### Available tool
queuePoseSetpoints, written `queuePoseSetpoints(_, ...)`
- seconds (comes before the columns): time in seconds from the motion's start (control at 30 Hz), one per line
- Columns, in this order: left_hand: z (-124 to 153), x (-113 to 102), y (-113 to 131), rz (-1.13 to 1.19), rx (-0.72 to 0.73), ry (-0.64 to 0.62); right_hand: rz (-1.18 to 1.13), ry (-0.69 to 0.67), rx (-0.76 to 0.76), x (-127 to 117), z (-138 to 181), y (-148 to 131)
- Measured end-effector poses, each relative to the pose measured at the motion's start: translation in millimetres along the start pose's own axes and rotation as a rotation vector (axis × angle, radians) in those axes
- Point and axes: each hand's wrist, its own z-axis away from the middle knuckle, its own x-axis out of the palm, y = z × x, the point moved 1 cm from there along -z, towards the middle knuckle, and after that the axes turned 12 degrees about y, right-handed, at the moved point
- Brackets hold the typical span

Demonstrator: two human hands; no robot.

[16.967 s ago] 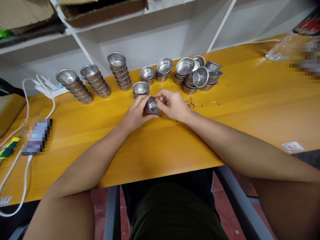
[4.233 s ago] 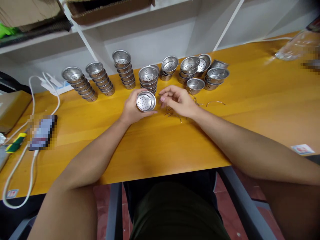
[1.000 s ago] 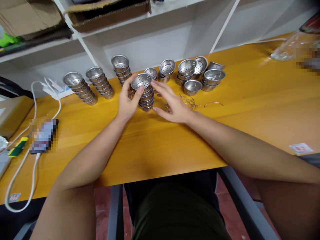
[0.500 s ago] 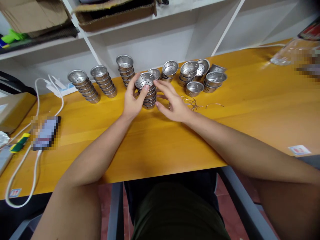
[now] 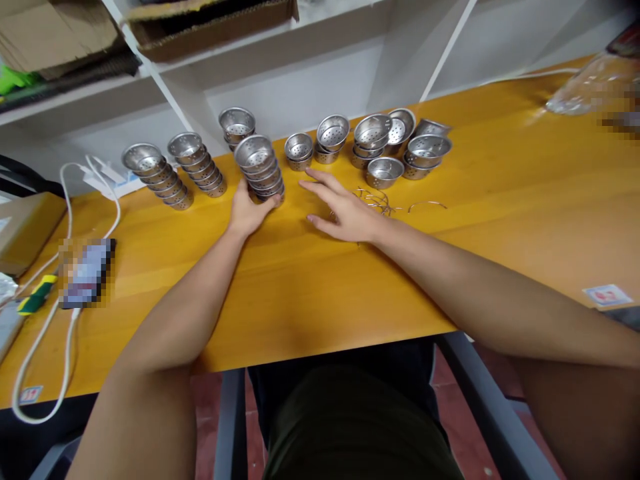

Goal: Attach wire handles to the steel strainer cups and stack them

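My left hand [image 5: 249, 212] is wrapped round the lower part of a stack of perforated metal cups [image 5: 256, 160], thumb in front and the other fingers partly hidden behind it. This stack leans a little and covers part of another cup stack [image 5: 237, 125] behind it. To the right, my right hand [image 5: 345, 208] hovers apart from the stack, fingers spread and holding nothing. Just past its fingertips stands a short pair of nested cups [image 5: 299, 151]. Thin bent wires [image 5: 375, 199] lie partly behind the right hand.
Two leaning cup stacks [image 5: 175, 190] [image 5: 204, 170] stand at the left. More loose cups [image 5: 385, 172] sit at the back right. A phone [image 5: 89, 272] with a white cable lies left, near a green-yellow tool [image 5: 37, 295]. A clear plastic bottle [image 5: 575, 90] lies far right; white shelving [image 5: 310, 80] rises behind.
The stack of cups has moved left in my left hand, in front of the rear stack. My right hand has come off it and stays at the right with fingers spread.
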Motion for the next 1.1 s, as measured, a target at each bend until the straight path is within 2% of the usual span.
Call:
queuePoseSetpoints(0.13,-10.5,-11.6,-5.1,-0.056,-0.096,0.144,0.05,0.034,0.048,-2.6,1.8,7.8)
queuePoseSetpoints(0.33,-17.0,-16.3,-12.9,-0.097,-0.088,0.293,0.062,0.023,0.036,-0.5,1.8,9.6)
queuePoseSetpoints(0.53,-11.6,-17.5,-11.7,-0.128,-0.07,0.34,0.052,0.011,0.049,-0.2,1.5,8.5)
queuePoseSetpoints(0.67,-0.5,-18.6,-0.3,-0.153,-0.087,0.364,0.087,-0.005,0.036,-0.1,1.3,6.3)
queuePoseSetpoints(0.73,7.4,-18.9,11.9,-0.163,-0.015,0.385,0.132,0.025,0.058,-0.2,1.1,6.3)
queuePoseSetpoints(0.8,16.6,-18.6,27.6,-0.211,0.144,0.395,0.207,0.09,0.106,-2.0,0.3,8.4)
queuePoseSetpoints(0.9,30.2,-16.3,48.8,-0.272,0.377,0.332,0.327,0.206,0.181,-9.6,-1.8,16.1)
queuePoseSetpoints(1.0,37.7,-15.6,57.0,-0.252,0.386,0.268,0.39,0.268,0.225,-19.2,-2.9,26.2)
queuePoseSetpoints(1.1,36.7,-19.3,54.4,-0.242,0.33,0.282,0.407,0.259,0.261,-23.4,-2.2,32.1)
